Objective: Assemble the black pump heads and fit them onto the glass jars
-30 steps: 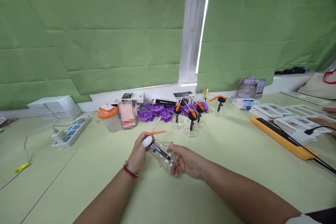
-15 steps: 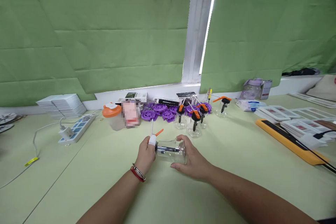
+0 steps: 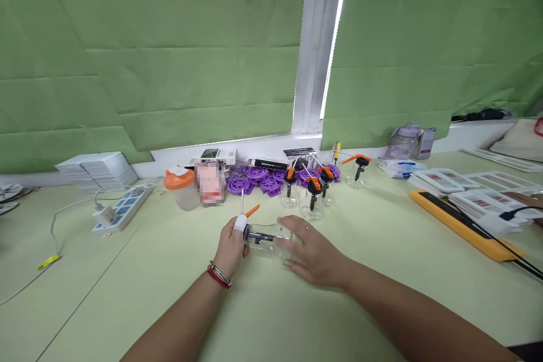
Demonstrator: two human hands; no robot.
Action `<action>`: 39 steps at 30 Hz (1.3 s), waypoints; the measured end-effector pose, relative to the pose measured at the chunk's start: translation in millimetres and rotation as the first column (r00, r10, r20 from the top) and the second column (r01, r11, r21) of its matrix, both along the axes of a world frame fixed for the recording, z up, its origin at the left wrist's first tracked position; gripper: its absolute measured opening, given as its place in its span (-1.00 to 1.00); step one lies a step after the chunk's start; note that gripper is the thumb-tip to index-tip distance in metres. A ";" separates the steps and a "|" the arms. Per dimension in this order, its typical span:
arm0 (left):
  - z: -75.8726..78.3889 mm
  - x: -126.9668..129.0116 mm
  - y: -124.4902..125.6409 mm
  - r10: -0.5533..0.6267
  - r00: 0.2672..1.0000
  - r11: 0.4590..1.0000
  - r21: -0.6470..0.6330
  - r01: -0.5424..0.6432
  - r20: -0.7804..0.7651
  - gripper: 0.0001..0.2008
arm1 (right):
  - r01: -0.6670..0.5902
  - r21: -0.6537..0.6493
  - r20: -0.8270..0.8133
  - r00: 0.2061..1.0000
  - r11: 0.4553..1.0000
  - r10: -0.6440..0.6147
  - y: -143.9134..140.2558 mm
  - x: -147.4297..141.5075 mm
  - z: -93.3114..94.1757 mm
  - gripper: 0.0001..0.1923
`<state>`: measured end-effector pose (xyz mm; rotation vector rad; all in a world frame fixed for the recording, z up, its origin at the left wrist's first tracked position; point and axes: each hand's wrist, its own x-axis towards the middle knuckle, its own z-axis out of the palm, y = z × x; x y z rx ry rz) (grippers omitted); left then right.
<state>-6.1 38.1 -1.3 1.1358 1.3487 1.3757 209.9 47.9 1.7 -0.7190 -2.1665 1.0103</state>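
Observation:
A clear glass jar (image 3: 268, 233) lies on its side just above the table, with a dark tube along its inside. My left hand (image 3: 231, 246) is closed around the top end, the thumb wearing a white cover. From that end stick out a thin metal rod (image 3: 242, 201) and an orange lever (image 3: 253, 210). At the jar's base is my right hand (image 3: 311, 249), its fingers spread and blurred by motion; whether they touch the glass is unclear. Farther back, several similar glass jars (image 3: 311, 212) stand upright with black tops and orange levers.
Purple plastic wheels (image 3: 240, 185) lie behind the jars by several small boxes. An orange-lidded cup (image 3: 186, 197) and a white power strip (image 3: 127, 209) are on the left. To the right are a yellow-and-black power strip (image 3: 462, 226) and stacked white frames (image 3: 445, 177).
My right hand's fingers have spread from their grip on the jar's base and are moving. My left hand still holds the top end.

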 end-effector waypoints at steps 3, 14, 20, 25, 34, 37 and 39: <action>1.3 -1.2 0.4 -0.010 1.000 1.000 0.004 0.010 0.004 -0.62 | 0.056 0.027 -0.029 0.998 0.998 -0.055 3.1 1.7 1.9 -0.39; 1.1 1.2 1.2 -0.031 0.997 0.996 -0.082 0.025 -0.064 -0.62 | 0.108 0.482 0.122 0.974 0.869 -0.189 -5.8 -2.2 -3.8 -0.32; 1.2 5.1 1.6 -0.034 0.997 0.967 -0.251 0.049 0.067 -0.63 | -0.061 0.912 0.179 0.949 0.405 -0.260 -2.8 15.9 -16.2 -0.60; 1.1 -9.4 7.2 0.058 0.989 0.963 -0.270 -0.020 0.133 -0.68 | 0.083 0.878 0.077 0.947 0.471 -0.311 3.9 60.2 -26.7 -0.65; -5.1 -18.4 16.6 0.108 0.978 0.980 -0.185 -0.075 0.179 -0.75 | 0.923 0.039 0.100 0.377 0.382 -0.921 27.1 157.9 -53.0 -0.24; -6.5 -18.5 16.6 0.103 0.978 0.980 -0.185 -0.069 0.181 -0.74 | 0.904 -0.039 0.109 0.428 0.426 -0.897 36.0 170.7 -62.8 -0.23; -6.4 -18.3 15.8 0.092 0.979 0.982 -0.179 -0.059 0.181 -0.73 | 0.879 -0.025 0.130 0.474 0.476 -0.871 39.9 172.4 -65.5 -0.21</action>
